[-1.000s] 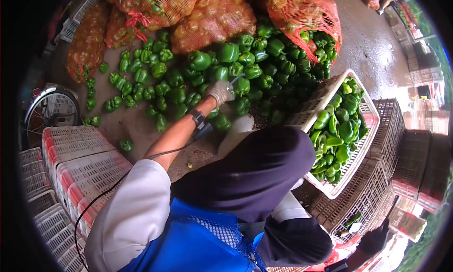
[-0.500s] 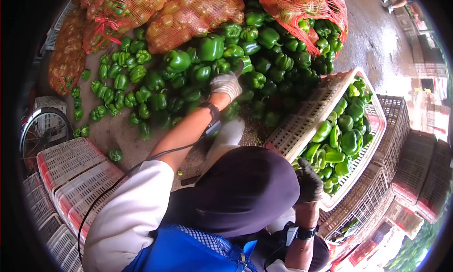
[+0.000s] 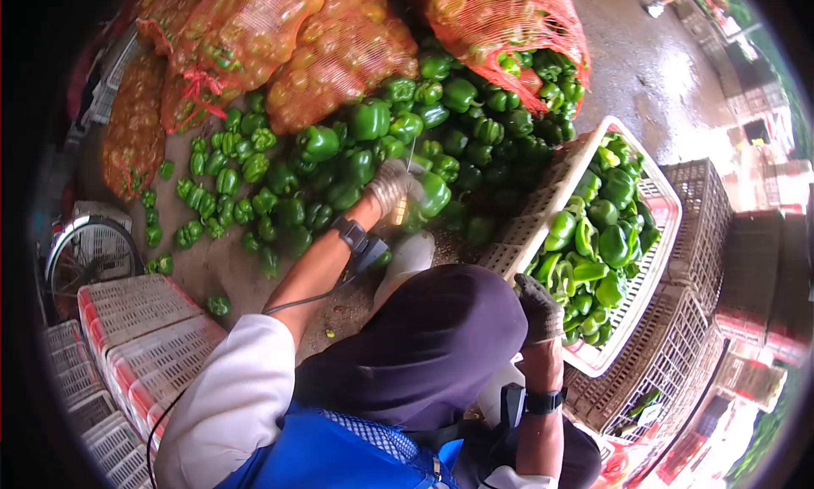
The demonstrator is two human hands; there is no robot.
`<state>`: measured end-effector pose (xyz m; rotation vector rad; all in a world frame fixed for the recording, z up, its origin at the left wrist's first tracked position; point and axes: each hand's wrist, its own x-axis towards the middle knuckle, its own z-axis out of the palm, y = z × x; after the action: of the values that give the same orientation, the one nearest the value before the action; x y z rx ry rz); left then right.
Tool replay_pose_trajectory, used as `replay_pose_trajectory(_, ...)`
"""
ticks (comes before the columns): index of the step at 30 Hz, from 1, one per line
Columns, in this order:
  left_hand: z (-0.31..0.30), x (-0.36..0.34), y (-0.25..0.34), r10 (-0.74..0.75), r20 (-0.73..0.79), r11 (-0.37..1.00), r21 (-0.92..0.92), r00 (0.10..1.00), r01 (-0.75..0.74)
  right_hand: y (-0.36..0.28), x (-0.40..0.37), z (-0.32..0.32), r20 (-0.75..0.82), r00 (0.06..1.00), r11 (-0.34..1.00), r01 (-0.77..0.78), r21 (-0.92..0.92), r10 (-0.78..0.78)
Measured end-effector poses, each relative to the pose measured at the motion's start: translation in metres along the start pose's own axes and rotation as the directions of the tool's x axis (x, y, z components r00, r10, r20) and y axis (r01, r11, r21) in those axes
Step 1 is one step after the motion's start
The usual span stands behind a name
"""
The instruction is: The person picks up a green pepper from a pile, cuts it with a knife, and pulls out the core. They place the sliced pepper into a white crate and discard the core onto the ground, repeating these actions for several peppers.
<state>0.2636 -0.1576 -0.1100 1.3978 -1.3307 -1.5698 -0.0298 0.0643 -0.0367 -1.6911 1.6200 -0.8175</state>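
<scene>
My left hand [image 3: 392,189], in a pale striped glove, is closed on a knife [image 3: 398,212] with a yellowish handle, its thin blade pointing up. A large green bell pepper [image 3: 435,195] is held against the same fingers. Beneath and beyond it spreads a heap of green bell peppers [image 3: 370,121] on the floor. My right hand [image 3: 539,309], in a dark-backed glove, is curled at the near rim of a white plastic crate [image 3: 666,202]; its fingertips are partly hidden. The crate leans toward me and holds many peppers [image 3: 612,245], some lighter and misshapen.
Orange mesh sacks [image 3: 343,52] of peppers lie at the back, and one open sack [image 3: 509,22] spills onto the heap. Stacked crates [image 3: 148,315] stand at my left, others [image 3: 695,226] at my right. A wheel [image 3: 91,260] is at far left. My knee [image 3: 424,345] is in front.
My left hand has drawn back toward me from the heap and now has a bell pepper with the knife. The right hand stays at the crate's rim. The whole view has shifted slightly.
</scene>
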Motion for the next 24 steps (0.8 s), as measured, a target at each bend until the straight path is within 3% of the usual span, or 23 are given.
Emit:
replay_pose_trajectory(2,0.015,-0.002,0.042,0.034,0.113,0.991,-0.129,0.993,-0.019,-0.029,0.018,-0.008,0.047,0.951,0.829,-0.291,0.478,0.307)
replay_pose_trajectory(3,0.024,-0.005,0.066,0.057,0.175,0.980,-0.196,0.983,-0.022,-0.045,0.029,-0.012,0.055,0.900,0.653,-0.355,0.669,0.433)
replay_pose_trajectory(4,0.032,-0.012,0.100,0.048,0.260,0.985,-0.171,0.964,-0.003,-0.061,0.040,-0.014,0.016,0.842,0.482,-0.323,0.814,0.539)
replay_pose_trajectory(8,0.078,-0.039,0.193,0.164,0.480,0.984,-0.146,0.862,-0.106,-0.104,0.052,-0.043,-0.291,0.907,0.850,-0.121,0.513,0.305)
replay_pose_trajectory(10,0.101,-0.062,0.228,0.190,0.584,0.982,-0.127,0.789,-0.143,-0.126,0.052,-0.058,-0.391,0.904,0.887,0.033,0.460,0.170)
replay_pose_trajectory(11,0.112,-0.075,0.241,0.212,0.607,0.977,-0.115,0.766,-0.179,-0.134,0.048,-0.066,-0.400,0.893,0.866,0.025,0.499,0.204)
replay_pose_trajectory(12,0.120,-0.087,0.250,0.231,0.626,0.972,-0.106,0.745,-0.212,-0.124,0.046,-0.071,-0.501,0.860,0.952,0.068,0.297,0.095)
replay_pose_trajectory(14,0.133,-0.101,0.260,0.251,0.660,0.954,-0.044,0.708,-0.297,-0.138,0.032,-0.086,-0.556,0.829,0.990,0.031,0.140,0.053)
replay_pose_trajectory(15,0.136,-0.111,0.265,0.237,0.670,0.952,-0.016,0.704,-0.306,-0.143,0.025,-0.092,-0.531,0.843,0.987,0.002,0.160,0.084)
replay_pose_trajectory(16,0.138,-0.121,0.272,0.227,0.677,0.947,0.013,0.700,-0.320,-0.144,0.019,-0.092,-0.584,0.810,0.974,0.094,0.205,0.045)
replay_pose_trajectory(18,0.146,-0.130,0.262,0.243,0.703,0.945,-0.015,0.669,-0.328,-0.154,0.000,-0.100,-0.564,0.818,0.967,0.042,0.250,0.110)
replay_pose_trajectory(19,0.145,-0.147,0.271,0.224,0.701,0.927,0.062,0.677,-0.371,-0.134,-0.002,-0.095,-0.624,0.765,0.940,0.076,0.331,0.158)
replay_pose_trajectory(20,0.143,-0.163,0.279,0.206,0.695,0.902,0.138,0.689,-0.409,-0.130,-0.008,-0.096,-0.514,0.809,0.800,0.094,0.592,0.286)
replay_pose_trajectory(21,0.146,-0.149,0.258,0.237,0.681,0.866,0.175,0.693,-0.468,-0.126,-0.016,-0.099,-0.437,0.843,0.678,0.124,0.724,0.313)
replay_pose_trajectory(22,0.149,-0.136,0.234,0.288,0.693,0.888,0.064,0.661,-0.455,-0.126,-0.022,-0.101,-0.351,0.879,0.531,0.139,0.836,0.322)
replay_pose_trajectory(24,0.145,-0.160,0.244,0.307,0.618,0.856,0.154,0.724,-0.494,-0.136,-0.033,-0.104,-0.341,0.878,0.480,0.152,0.864,0.337)
